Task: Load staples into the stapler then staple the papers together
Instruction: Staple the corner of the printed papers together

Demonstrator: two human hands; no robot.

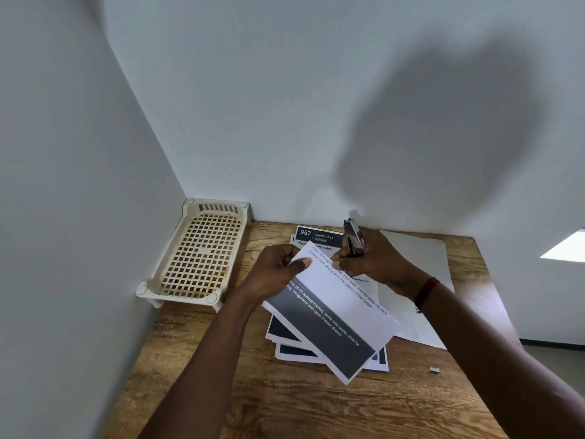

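My left hand (278, 270) pinches the far corner of a printed sheet set (335, 315), white with a dark band, lifted above the table. My right hand (373, 261) grips a small metal stapler (354, 237), held upright beside that same corner; its fingers also touch the paper's edge. Under the lifted sheets lie more printed papers (316, 236), one headed "957 DINING AREA". A small strip of staples (434, 370) rests on the wooden table (285, 403) to the right.
A cream perforated plastic tray (199, 255) stands in the far left corner against the wall. A blank white sheet (421, 258) lies at the far right of the table. White walls close in at the left and behind.
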